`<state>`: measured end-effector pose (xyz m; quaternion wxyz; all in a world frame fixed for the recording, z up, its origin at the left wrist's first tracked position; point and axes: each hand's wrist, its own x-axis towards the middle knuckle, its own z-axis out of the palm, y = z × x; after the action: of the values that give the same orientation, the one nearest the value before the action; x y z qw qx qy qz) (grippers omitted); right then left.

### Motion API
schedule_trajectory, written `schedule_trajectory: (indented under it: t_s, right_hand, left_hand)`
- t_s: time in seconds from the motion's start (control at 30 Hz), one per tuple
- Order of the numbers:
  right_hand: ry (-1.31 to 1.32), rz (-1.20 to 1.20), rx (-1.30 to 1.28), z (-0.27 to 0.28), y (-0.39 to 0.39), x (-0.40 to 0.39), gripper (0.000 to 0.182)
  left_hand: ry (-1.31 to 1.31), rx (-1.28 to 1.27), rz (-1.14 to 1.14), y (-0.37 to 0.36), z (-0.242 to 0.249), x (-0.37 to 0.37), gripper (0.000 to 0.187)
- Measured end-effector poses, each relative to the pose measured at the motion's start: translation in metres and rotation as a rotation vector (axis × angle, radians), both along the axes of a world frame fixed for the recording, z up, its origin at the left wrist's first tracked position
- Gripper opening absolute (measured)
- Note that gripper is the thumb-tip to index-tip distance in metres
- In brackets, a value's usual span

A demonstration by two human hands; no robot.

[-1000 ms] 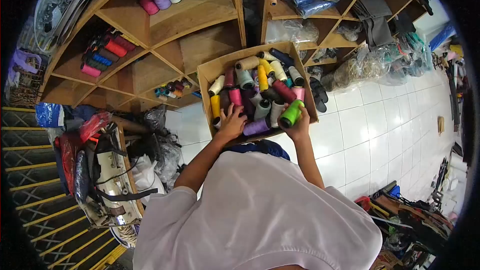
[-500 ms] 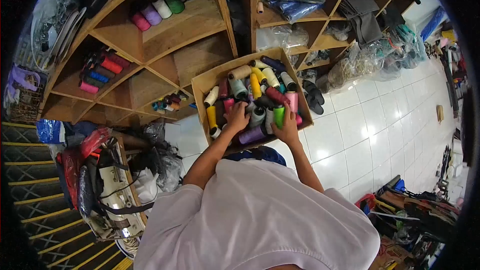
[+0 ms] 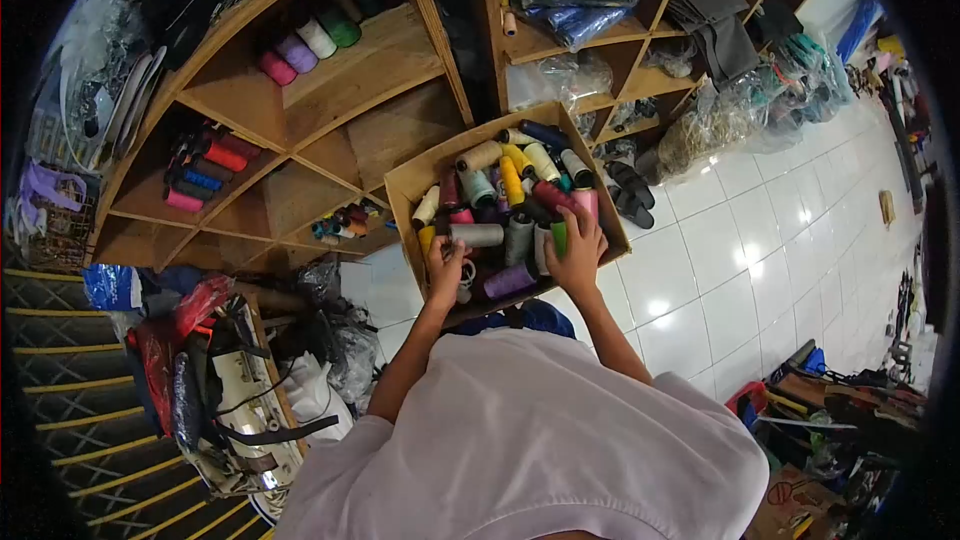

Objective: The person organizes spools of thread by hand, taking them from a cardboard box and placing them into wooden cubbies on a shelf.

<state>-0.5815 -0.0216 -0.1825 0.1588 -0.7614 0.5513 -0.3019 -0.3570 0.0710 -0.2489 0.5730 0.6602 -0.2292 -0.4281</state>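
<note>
Shelf (image 3: 350, 65) is seen behind the box (image 3: 420, 172); box is packed with thread spools, all worked inside its walls. Left hand (image 3: 445, 268) is now clamped on the grey spool (image 3: 477, 235), held crosswise over the left side of the pile; half a second ago no grey spool was seen held there. Green spool (image 3: 559, 238), held raised a second ago, is now set low, right side, partly covered by right hand (image 3: 577, 248). Right-hand grip can't be told. Meaning: handling has been shifted from green to grey.
</note>
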Motion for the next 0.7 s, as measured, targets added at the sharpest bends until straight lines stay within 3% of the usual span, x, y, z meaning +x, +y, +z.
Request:
schedule_trajectory:
  t_s: [0.1, 0.13, 0.2, 0.3, 0.37, 0.4, 0.43, 0.5, 0.63, 0.7]
  right_hand:
    - [0.075, 0.002, -0.082, -0.011, -0.022, 0.009, 0.044]
    - [0.036, 0.037, -0.082, -0.011, -0.033, 0.014, 0.037]
    - [0.145, 0.004, -0.011, -0.016, -0.052, 0.022, 0.039]
    - [0.367, -0.072, 0.176, -0.029, -0.077, 0.027, 0.044]
    - [0.551, -0.018, 0.233, -0.029, -0.083, 0.031, 0.042]
    - [0.533, 0.053, 0.073, -0.041, -0.086, 0.031, 0.041]
    - [0.536, 0.049, 0.072, -0.040, -0.085, 0.036, 0.041]
    - [0.513, 0.309, -0.049, -0.044, -0.083, 0.045, 0.035]
    - [0.677, 0.172, 0.087, -0.053, -0.084, 0.061, 0.030]
    - [0.705, 0.148, 0.144, -0.057, -0.088, 0.068, 0.032]
  left_hand:
    - [0.026, -0.048, 0.069, 0.005, -0.005, 0.004, 0.022]
    - [-0.027, 0.086, 0.009, 0.009, -0.006, 0.007, 0.023]
    - [-0.081, 0.211, -0.061, 0.010, -0.006, 0.008, 0.025]
    - [-0.179, 0.164, 0.104, 0.016, 0.000, -0.001, 0.022]
    - [-0.233, 0.233, 0.016, 0.021, -0.024, 0.019, 0.029]
    - [-0.228, 0.154, 0.025, 0.023, -0.061, 0.031, 0.032]
    - [-0.223, 0.073, 0.035, 0.023, -0.081, 0.040, 0.035]
    - [-0.191, 0.064, 0.026, 0.023, -0.083, 0.048, 0.039]
    - [-0.143, 0.138, -0.017, 0.025, -0.081, 0.056, 0.047]
    - [-0.273, 0.068, -0.042, 0.021, -0.056, 0.056, 0.048]
